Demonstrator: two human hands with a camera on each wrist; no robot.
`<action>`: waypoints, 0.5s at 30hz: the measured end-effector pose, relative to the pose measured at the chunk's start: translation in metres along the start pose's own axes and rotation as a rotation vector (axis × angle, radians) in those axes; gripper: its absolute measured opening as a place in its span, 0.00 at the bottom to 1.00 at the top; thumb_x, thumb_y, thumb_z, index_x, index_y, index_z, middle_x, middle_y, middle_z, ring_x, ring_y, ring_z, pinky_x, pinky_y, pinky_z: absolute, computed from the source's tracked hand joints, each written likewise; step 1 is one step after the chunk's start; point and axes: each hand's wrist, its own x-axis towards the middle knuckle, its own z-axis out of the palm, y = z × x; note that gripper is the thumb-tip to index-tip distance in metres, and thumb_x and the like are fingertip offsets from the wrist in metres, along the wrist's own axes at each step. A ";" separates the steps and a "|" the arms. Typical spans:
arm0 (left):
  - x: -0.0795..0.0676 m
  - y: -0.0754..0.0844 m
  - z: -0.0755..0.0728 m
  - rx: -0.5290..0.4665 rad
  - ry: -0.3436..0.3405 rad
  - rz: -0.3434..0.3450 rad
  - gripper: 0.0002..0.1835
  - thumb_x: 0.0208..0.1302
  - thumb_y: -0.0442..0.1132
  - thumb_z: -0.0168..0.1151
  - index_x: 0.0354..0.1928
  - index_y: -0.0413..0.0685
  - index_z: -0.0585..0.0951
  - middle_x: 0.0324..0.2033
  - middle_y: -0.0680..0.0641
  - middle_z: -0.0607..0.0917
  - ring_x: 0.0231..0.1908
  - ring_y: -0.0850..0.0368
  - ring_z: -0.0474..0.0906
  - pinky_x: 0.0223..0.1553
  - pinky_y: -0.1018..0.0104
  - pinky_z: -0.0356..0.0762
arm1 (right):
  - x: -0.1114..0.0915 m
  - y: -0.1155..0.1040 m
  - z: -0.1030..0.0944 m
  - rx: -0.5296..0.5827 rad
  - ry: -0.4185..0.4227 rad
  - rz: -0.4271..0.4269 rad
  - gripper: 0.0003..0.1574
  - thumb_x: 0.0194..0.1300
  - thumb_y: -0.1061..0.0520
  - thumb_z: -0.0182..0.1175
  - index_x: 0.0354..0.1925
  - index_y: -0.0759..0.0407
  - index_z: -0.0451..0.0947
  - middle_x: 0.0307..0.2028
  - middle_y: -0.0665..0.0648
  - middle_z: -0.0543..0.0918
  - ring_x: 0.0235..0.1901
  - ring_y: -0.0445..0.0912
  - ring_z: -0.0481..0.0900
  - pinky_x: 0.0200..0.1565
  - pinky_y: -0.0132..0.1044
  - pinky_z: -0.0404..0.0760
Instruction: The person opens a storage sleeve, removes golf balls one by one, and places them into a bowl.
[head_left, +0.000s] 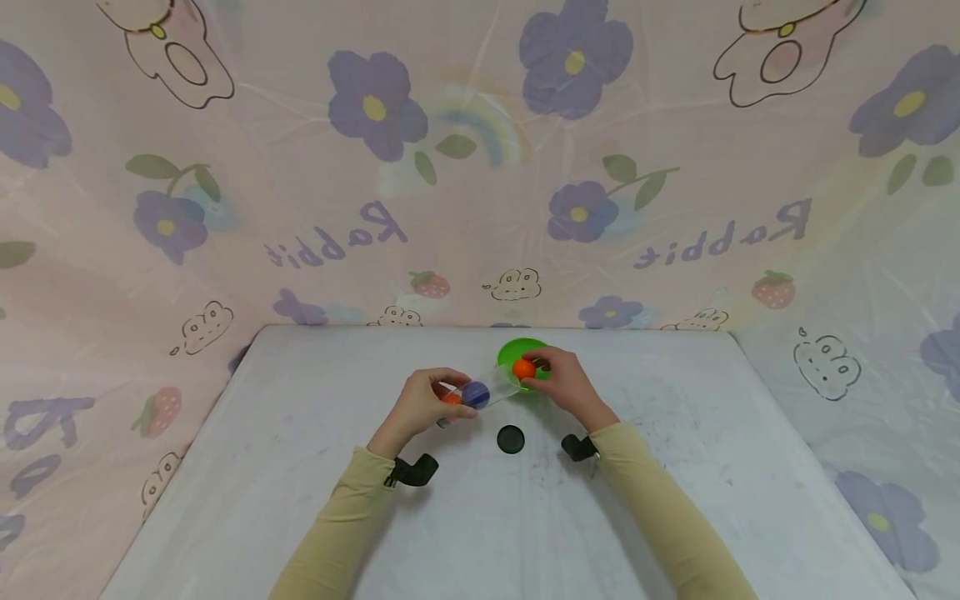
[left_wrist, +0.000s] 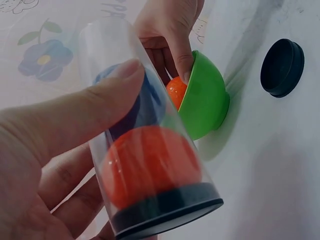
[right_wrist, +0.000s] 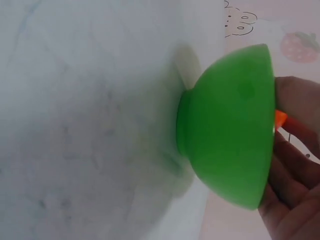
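Tube (left_wrist: pixel 142 125) gripped in left hand (head_left: pixel 422 404), orange ball (head_left: pixel 523 368) pinched by right hand (head_left: pixel 562 379), at mouth of bowl (left_wrist: pixel 207 97)

Head view evenly lit, with soft shadows beside the sleeves (head_left: pixel 330 525) on the tabletop (head_left: pixel 750 475). Left wrist view dimmer; pale reflections on the clear tube (left_wrist: pixel 107 45). Right wrist view dim, slightly hazy; diffuse shadow beside the green bowl (right_wrist: pixel 227 127).
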 end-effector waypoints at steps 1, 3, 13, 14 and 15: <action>0.000 0.000 0.000 -0.005 0.000 -0.003 0.24 0.38 0.36 0.82 0.43 0.51 0.85 0.40 0.51 0.83 0.31 0.53 0.77 0.25 0.62 0.79 | 0.001 0.000 0.000 -0.014 -0.010 0.003 0.25 0.54 0.60 0.72 0.51 0.62 0.80 0.45 0.58 0.82 0.43 0.51 0.79 0.48 0.47 0.77; 0.000 0.001 0.000 -0.016 0.000 -0.008 0.24 0.38 0.36 0.82 0.43 0.50 0.85 0.40 0.50 0.83 0.30 0.52 0.78 0.25 0.62 0.79 | 0.003 0.000 0.000 -0.037 -0.032 0.005 0.24 0.54 0.61 0.72 0.50 0.62 0.80 0.44 0.57 0.82 0.43 0.51 0.79 0.49 0.46 0.77; -0.001 0.001 0.001 -0.017 0.002 -0.005 0.24 0.39 0.37 0.82 0.43 0.50 0.86 0.40 0.51 0.84 0.32 0.52 0.78 0.25 0.62 0.79 | 0.009 -0.001 -0.001 -0.093 -0.131 0.021 0.23 0.55 0.61 0.71 0.51 0.62 0.81 0.43 0.55 0.83 0.43 0.50 0.79 0.48 0.44 0.77; -0.001 0.000 0.001 -0.015 0.003 -0.005 0.24 0.39 0.38 0.82 0.43 0.50 0.86 0.40 0.51 0.84 0.32 0.52 0.78 0.25 0.62 0.79 | 0.010 -0.002 -0.002 -0.090 -0.142 0.016 0.23 0.55 0.62 0.71 0.50 0.62 0.81 0.43 0.56 0.83 0.43 0.50 0.79 0.48 0.44 0.78; -0.001 0.000 0.001 -0.015 0.002 -0.005 0.24 0.39 0.38 0.82 0.43 0.50 0.86 0.40 0.51 0.84 0.32 0.53 0.78 0.25 0.62 0.78 | 0.010 -0.002 -0.002 -0.087 -0.152 0.013 0.23 0.55 0.62 0.71 0.50 0.62 0.81 0.43 0.56 0.83 0.43 0.50 0.79 0.47 0.44 0.78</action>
